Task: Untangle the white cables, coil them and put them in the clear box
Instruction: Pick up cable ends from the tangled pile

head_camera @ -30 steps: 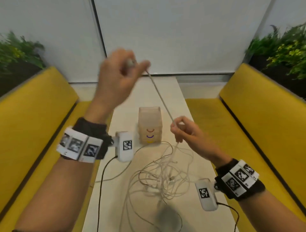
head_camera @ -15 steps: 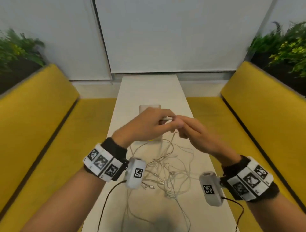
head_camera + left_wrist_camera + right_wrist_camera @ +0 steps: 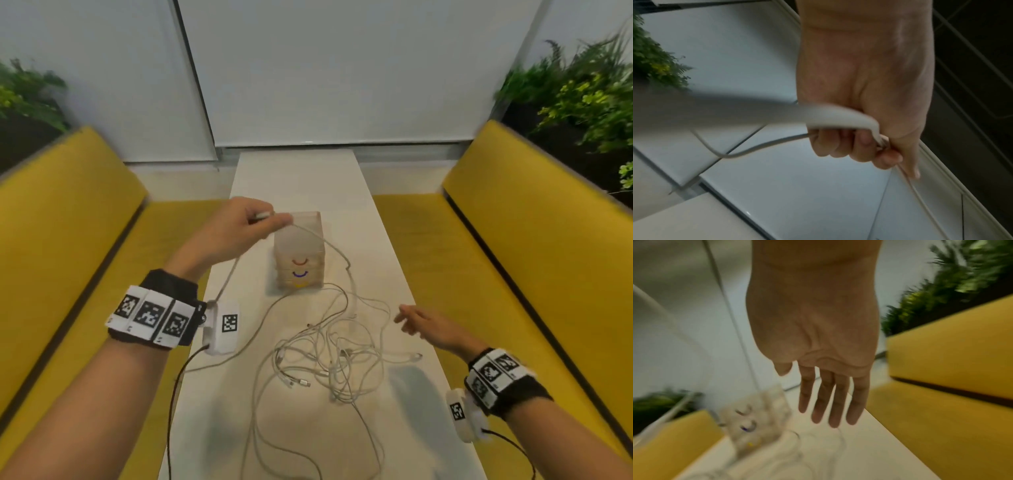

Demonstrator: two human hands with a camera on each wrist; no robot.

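Centre frame: left hand fingers curled around white cable over clear box; lower right, right hand fingers straight, holding nothing.

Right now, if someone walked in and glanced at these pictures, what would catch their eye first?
Probably the tangle of white cables sprawled across the middle of the narrow white table, between two bright yellow benches. Next, the left hand raised beside the clear box, gripping one cable that trails back down to the pile. The right hand hovers open at the tangle's right edge, holding nothing.
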